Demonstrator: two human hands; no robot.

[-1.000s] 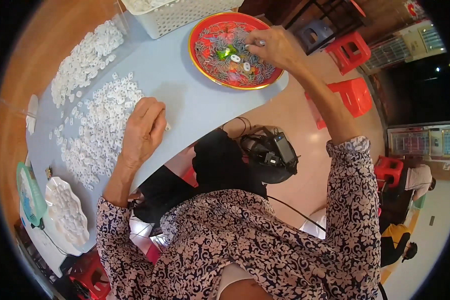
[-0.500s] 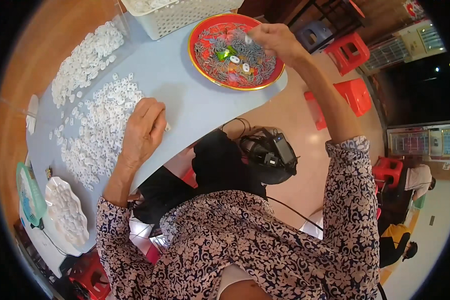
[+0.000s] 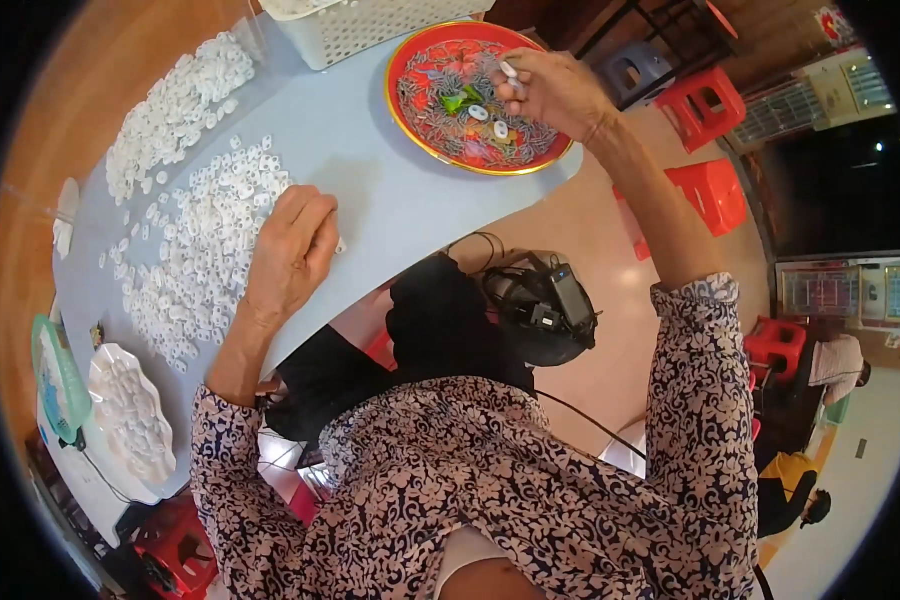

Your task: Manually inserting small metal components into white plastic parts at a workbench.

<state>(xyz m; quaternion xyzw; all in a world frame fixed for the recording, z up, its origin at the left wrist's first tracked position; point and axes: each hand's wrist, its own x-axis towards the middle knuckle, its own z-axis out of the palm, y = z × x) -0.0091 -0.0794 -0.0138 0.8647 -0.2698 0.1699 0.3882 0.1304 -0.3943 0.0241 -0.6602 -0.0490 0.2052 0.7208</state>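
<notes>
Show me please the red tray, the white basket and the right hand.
red tray [image 3: 422,140], head view, on its near-left rim.
white basket [image 3: 370,35], head view, on its side wall.
right hand [image 3: 555,90], head view, on its back.

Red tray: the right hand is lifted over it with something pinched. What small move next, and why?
Probably carry the right hand back toward the left hand, which rests on the white pieces. Its fingers hold a small white piece above the red tray, apart from the rest.

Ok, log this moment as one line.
left hand: flat on white rings | right hand: pinching small white piece over red tray | table
</notes>
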